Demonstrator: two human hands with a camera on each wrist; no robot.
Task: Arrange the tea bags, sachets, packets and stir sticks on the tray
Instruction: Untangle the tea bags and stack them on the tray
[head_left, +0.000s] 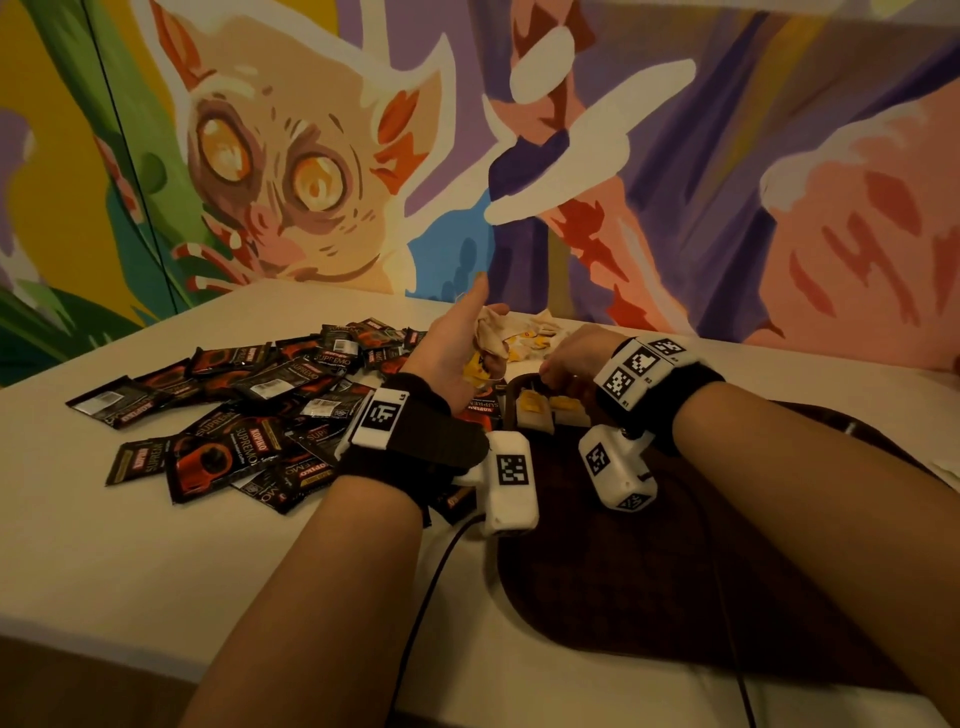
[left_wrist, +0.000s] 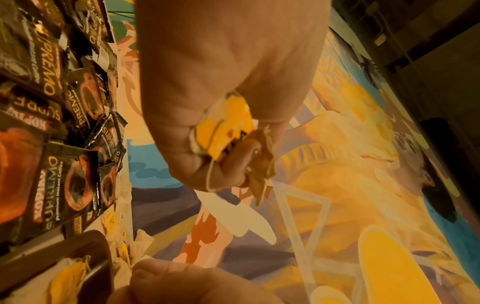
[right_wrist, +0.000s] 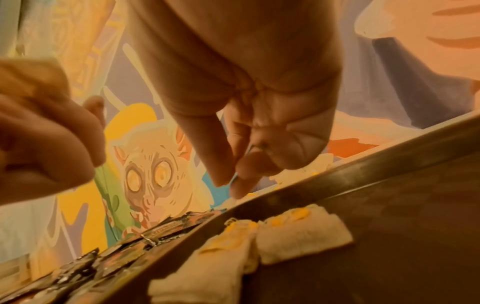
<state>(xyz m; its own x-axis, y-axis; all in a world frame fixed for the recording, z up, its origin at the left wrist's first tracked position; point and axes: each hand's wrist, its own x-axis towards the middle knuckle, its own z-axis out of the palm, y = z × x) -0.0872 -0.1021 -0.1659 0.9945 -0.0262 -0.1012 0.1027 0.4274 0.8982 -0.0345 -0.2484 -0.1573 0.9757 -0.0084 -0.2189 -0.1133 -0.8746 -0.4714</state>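
My left hand (head_left: 460, 345) is raised over the table and grips a crumpled bunch of tea bags (left_wrist: 228, 131) with yellow tags, their strings trailing over my fingers. My right hand (right_wrist: 232, 186) hovers at the far left corner of the dark brown tray (head_left: 675, 571), thumb and forefinger pointing down and almost meeting at the rim. Whether they pinch anything is unclear. Three pale tea bags (right_wrist: 298, 236) lie flat in a row inside that corner. A heap of dark coffee sachets (head_left: 249, 415) covers the table to the left.
More loose tea bags (head_left: 535, 332) lie on the white table (head_left: 156, 561) behind the tray, close to the painted wall. A black cable (head_left: 431, 577) runs from my left wrist towards the table's near edge. Stir sticks are not visible.
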